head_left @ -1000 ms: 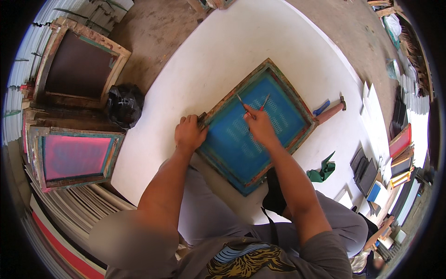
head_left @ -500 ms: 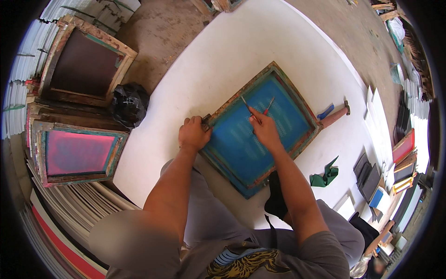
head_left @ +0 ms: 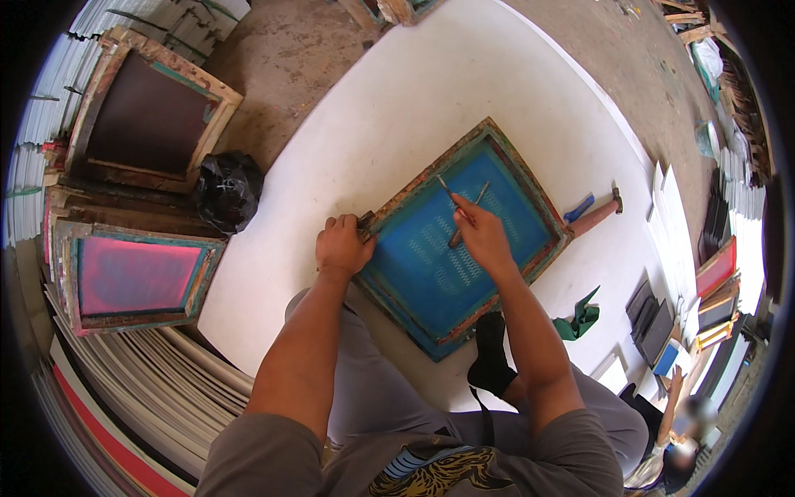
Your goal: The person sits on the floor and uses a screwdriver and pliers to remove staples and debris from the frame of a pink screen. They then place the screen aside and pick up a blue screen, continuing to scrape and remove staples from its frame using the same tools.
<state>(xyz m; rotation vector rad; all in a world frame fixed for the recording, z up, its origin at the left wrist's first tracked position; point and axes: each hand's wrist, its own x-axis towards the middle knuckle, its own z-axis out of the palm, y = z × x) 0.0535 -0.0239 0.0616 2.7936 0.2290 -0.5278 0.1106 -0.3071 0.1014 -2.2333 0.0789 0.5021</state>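
Note:
A wooden-framed printing screen (head_left: 422,224) with blue mesh lies at a slant on the white tabletop in front of me. Rows of pale marks show on its mesh. My left hand (head_left: 339,246) is closed at the frame's left corner, where a small brown block-like piece sticks out by the fingers. Over the mesh, my right hand (head_left: 485,240) is closed round a slim tool (head_left: 484,192) with two thin metal arms that spread apart. Its exact kind I cannot make out. To the right of the screen lie a hammer (head_left: 598,217) and a small blue-handled thing (head_left: 579,207).
Green cloth (head_left: 580,321) lies right of my forearm. At the left, framed screens (head_left: 141,276) lean beside a black plastic bag (head_left: 229,192) and stacked sheets (head_left: 149,373). Dark flat pieces (head_left: 650,319) lie at the right edge, and another person's arm (head_left: 669,406) shows lower right.
My right hand and the tool have shifted slightly right and nearer to me. The left hand stays at the frame's corner. Another person's raised arm has come into view at lower right.

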